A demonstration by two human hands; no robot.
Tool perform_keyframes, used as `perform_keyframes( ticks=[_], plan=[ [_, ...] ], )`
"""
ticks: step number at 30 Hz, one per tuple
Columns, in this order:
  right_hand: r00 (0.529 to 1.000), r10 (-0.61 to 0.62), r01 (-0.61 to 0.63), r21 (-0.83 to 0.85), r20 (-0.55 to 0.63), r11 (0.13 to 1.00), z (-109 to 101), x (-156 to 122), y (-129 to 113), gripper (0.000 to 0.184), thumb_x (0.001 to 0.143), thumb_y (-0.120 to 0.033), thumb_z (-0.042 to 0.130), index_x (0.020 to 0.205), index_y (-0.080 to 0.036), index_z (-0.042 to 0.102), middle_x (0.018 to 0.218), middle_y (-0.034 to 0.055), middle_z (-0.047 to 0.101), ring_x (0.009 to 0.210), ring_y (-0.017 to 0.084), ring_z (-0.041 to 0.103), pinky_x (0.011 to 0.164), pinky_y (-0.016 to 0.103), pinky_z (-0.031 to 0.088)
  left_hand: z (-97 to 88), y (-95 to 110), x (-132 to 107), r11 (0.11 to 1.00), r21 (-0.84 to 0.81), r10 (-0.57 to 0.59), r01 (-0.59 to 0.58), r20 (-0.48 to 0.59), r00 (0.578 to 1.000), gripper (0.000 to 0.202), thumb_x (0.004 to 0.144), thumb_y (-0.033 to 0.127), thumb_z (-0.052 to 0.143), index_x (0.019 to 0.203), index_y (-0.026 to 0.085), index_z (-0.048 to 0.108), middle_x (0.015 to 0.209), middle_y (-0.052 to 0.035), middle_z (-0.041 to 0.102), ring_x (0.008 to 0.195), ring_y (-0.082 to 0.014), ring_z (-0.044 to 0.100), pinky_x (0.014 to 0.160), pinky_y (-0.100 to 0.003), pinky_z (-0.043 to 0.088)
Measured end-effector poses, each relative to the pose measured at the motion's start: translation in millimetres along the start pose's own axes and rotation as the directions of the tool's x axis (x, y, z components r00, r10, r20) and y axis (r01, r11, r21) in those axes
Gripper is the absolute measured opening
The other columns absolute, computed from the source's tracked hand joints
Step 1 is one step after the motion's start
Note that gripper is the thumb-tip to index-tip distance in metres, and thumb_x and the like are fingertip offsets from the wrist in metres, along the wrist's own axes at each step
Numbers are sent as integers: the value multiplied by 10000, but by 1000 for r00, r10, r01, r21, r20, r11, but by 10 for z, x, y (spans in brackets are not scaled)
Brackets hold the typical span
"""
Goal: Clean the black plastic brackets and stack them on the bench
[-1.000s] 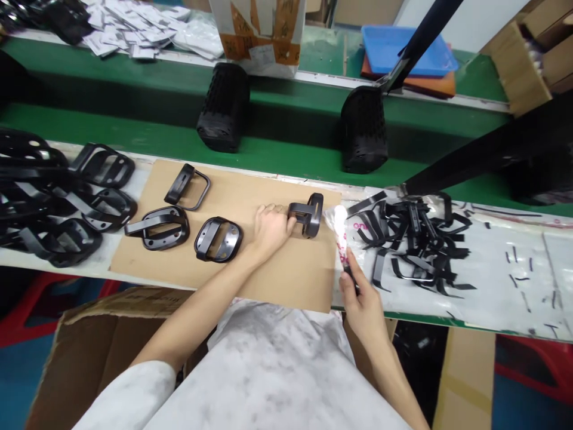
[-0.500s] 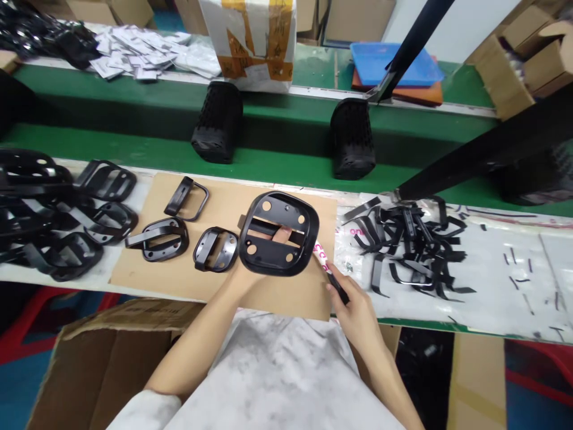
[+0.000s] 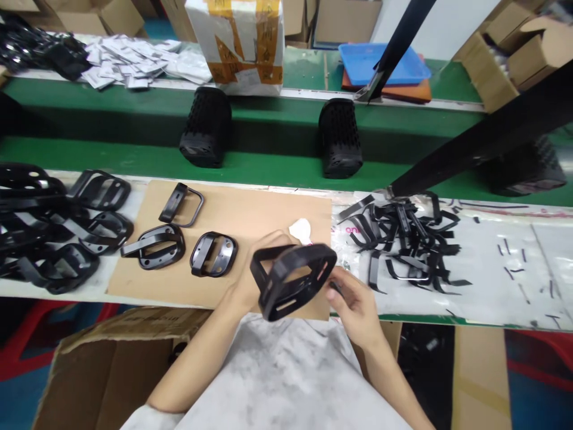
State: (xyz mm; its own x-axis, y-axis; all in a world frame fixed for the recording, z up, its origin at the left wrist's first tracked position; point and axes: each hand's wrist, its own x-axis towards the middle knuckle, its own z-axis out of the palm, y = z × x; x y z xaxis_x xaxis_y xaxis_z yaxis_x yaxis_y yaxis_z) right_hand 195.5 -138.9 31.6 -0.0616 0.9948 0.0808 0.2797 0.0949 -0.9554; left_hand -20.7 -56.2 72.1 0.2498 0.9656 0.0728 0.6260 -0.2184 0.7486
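Note:
My left hand (image 3: 248, 272) is closed on a black plastic frame (image 3: 293, 278) with a raised band across it, tilted above the cardboard sheet (image 3: 250, 206). Part of its fingers is hidden behind the frame. My right hand (image 3: 356, 304) is closed round the black handle (image 3: 335, 289) of a slim tool, close by the frame's right side. A white rounded piece with a pink mark (image 3: 301, 230) shows beyond the frame; it seems to be the tool's far end, its middle hidden. Left on the cardboard lie a banded frame (image 3: 161, 246), another frame (image 3: 213, 254) and a black loop (image 3: 181, 205).
A heap of black frames (image 3: 62, 227) lies at left. Cut black strips (image 3: 405, 239) are piled at right on a white sheet. Two black ribbed blocks (image 3: 206, 128) stand on the green ledge behind. A black post (image 3: 474, 131) slants across the right; a taped carton (image 3: 237, 48) stands further back.
The frame has turned from showing its flat face to a tilted view with its raised band towards me, and is slightly lower. The tool's white part has shifted behind it.

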Motion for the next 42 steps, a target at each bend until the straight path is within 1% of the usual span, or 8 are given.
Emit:
perform_keyframes(
  ticks=[5, 9, 14, 22, 27, 31, 37, 42],
  plan=[
    [1000, -4, 3, 39, 21, 999, 126, 81, -155, 421, 992, -361, 661, 1405, -280, 673, 1319, 85, 749, 1176, 287, 731, 1005, 415, 602, 144, 9, -119, 919, -366, 160, -149, 1, 987, 174, 978, 352, 649, 878, 212, 676, 857, -35, 665, 802, -171, 622, 740, -288, 506],
    [998, -51, 49, -35, -47, 998, 123, 155, -247, 359, 1009, -286, 634, 1360, -297, 708, 1186, 55, 798, 1063, 256, 767, 954, 384, 617, 209, -67, -182, 841, -541, 21, 14, 59, 998, 140, 943, 349, 704, 919, 213, 675, 903, -34, 649, 846, -175, 602, 767, -290, 471],
    [993, -93, 89, -66, -69, 994, 65, 178, -255, 367, 1014, -251, 623, 1369, -304, 700, 1052, 43, 802, 938, 234, 768, 879, 367, 613, 173, -217, -284, 550, -763, -168, 339, 296, 940, 297, 902, 476, 737, 932, 193, 652, 842, -29, 645, 760, -159, 576, 717, -274, 448],
    [990, -89, 78, -97, -111, 992, 61, 162, -127, 336, 1008, -241, 634, 1327, -295, 724, 1074, 57, 795, 952, 248, 754, 877, 388, 595, 109, -336, -511, 274, -789, -209, 550, 510, 835, 469, 878, 621, 698, 859, 152, 688, 822, -80, 681, 704, -172, 593, 663, -294, 442],
    [994, -83, 76, -114, -64, 991, 58, 201, -45, 296, 987, -241, 668, 1267, -295, 746, 1109, 62, 791, 976, 244, 755, 860, 365, 607, 88, -343, -580, 84, -787, -100, 611, 604, 791, 501, 764, 605, 827, 810, 155, 610, 781, -52, 652, 566, -88, 463, 542, -239, 310],
    [985, -135, 151, -153, 108, 977, 8, 239, 37, 201, 974, -312, 664, 1134, -284, 783, 1135, 74, 784, 1030, 266, 756, 898, 378, 625, -113, -411, -607, 224, -774, -102, 593, 586, 804, 500, 770, 582, 836, 802, 156, 577, 821, -57, 661, 623, -96, 497, 576, -230, 324],
    [983, -176, 182, -348, 50, 920, -62, 281, 357, 203, 961, -428, 658, 1032, -297, 795, 1057, 54, 805, 942, 280, 779, 851, 371, 635, -806, -639, -757, 499, -798, -262, 339, 234, 936, 464, 769, 536, 851, 810, 163, 578, 785, -23, 634, 731, -134, 545, 700, -252, 405],
    [983, -164, 182, -403, 78, 897, -99, 357, 594, 303, 942, -534, 634, 957, -290, 814, 993, 43, 829, 887, 282, 794, 733, 333, 650, -1290, -877, -989, 695, -686, -473, 214, -213, 855, 389, 742, 421, 887, 889, 178, 621, 852, -17, 668, 781, -142, 589, 750, -256, 464]
  ],
)
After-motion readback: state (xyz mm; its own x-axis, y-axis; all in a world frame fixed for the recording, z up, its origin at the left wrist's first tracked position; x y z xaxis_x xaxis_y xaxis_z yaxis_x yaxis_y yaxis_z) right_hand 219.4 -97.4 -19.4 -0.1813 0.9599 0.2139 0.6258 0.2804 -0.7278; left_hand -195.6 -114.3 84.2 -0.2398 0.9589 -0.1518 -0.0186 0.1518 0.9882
